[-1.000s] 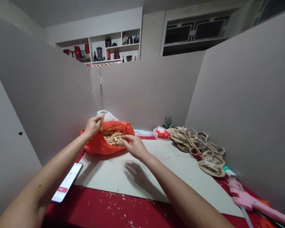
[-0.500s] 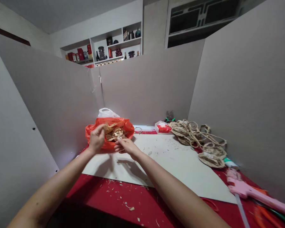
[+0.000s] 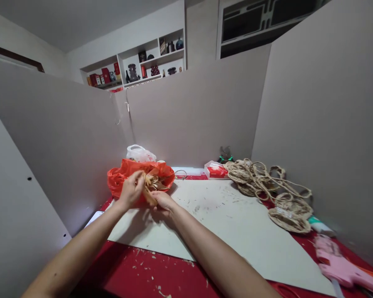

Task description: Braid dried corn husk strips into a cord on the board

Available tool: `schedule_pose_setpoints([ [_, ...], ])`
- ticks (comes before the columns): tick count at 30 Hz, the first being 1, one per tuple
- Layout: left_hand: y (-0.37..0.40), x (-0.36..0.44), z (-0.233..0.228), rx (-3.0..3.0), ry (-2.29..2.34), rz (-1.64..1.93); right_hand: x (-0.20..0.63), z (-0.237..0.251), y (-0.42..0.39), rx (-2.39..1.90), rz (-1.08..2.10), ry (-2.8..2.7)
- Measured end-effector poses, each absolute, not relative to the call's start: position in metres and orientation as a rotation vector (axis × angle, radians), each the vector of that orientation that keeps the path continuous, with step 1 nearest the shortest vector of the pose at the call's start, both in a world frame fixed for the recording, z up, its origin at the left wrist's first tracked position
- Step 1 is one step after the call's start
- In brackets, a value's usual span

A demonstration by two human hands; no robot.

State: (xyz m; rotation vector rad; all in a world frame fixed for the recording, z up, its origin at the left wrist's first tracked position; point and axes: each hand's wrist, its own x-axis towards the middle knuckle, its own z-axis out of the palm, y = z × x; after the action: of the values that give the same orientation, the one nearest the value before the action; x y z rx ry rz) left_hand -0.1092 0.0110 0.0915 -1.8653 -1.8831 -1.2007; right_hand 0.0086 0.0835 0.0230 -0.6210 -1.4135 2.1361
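Note:
A tan strip of dry, leaf-like husk [image 3: 149,198] stretches between my two hands, in front of an orange-red plastic bag [image 3: 118,179]. My left hand [image 3: 132,190] is closed on its upper end, at the bag's front side. Lower and to the right, my right hand [image 3: 163,203] pinches the other end, with some fingers hidden beneath. Inside the open bag lie more pale, dry husk pieces [image 3: 157,182]. Under my hands is a pale board [image 3: 217,223].
A white plastic bag [image 3: 140,154] stands behind the orange-red one. At the right are a red tissue pack [image 3: 216,170], coils of braided rope [image 3: 245,178] and a pink glue gun [image 3: 338,265]. Scraps litter the red tablecloth [image 3: 133,269]. Grey panels [image 3: 189,120] enclose the table.
Both hands have come slightly down and closer to me, drawing the husk strip out past the bag's front rim. My right hand has turned and closed on it. The view has shifted a little.

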Motion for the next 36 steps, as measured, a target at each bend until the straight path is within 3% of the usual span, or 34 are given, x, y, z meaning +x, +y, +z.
schedule_pose_setpoints([
  [4, 0.061, -0.136, 0.114, -1.533, -2.525, -0.702, 0.002, 0.027, 0.090, -0.609, 2.155, -1.506],
  [8, 0.091, -0.157, 0.114, -1.648, -2.616, -0.506, -0.006, 0.033, 0.094, -0.629, 2.131, -1.635],
  [23, 0.134, -0.189, 0.103, -1.606, -2.726, -1.147, -0.032, 0.037, 0.063, -0.722, 1.464, -1.788],
  [29, 0.125, -0.226, 0.097, -1.490, -2.714, -1.432, -0.032, 0.023, 0.004, -0.394, 1.283, -2.043],
  [36, 0.120, -0.235, 0.096, -1.706, -2.843, -1.641, -0.025, 0.037, 0.082, -0.674, 0.856, -2.018],
])
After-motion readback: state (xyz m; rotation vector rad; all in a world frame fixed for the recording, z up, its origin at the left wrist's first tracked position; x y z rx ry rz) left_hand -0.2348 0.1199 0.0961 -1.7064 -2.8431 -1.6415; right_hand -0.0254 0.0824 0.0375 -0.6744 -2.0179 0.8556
